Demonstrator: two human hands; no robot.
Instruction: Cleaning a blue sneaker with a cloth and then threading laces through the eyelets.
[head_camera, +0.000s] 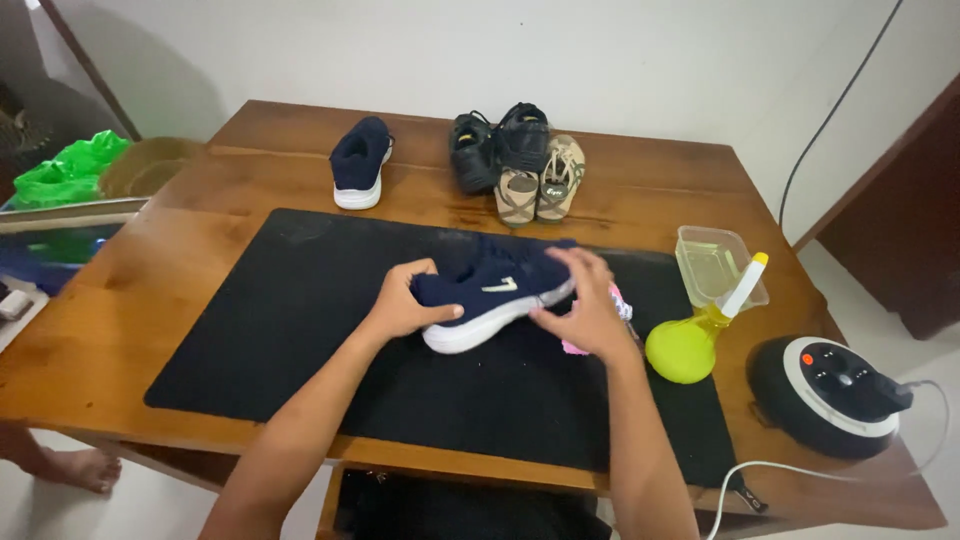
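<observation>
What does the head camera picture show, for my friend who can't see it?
Two bare hands, the left hand and the right hand, hold a navy shoe with a white sole over a black mat on a wooden table. Its matching shoe and other shoes sit farther back.

Your left hand (405, 305) and right hand (585, 305) grip the sneaker (495, 295) between them, over the mat (300, 320) on the table (120, 330). Behind the grip sit the second sneaker (360, 162), boots (497, 145) and sandals (540, 182). Right of it: spray bottle (690, 345), tub (715, 265), round appliance (825, 395). A cloth (620, 305) lies under your right hand.
</observation>
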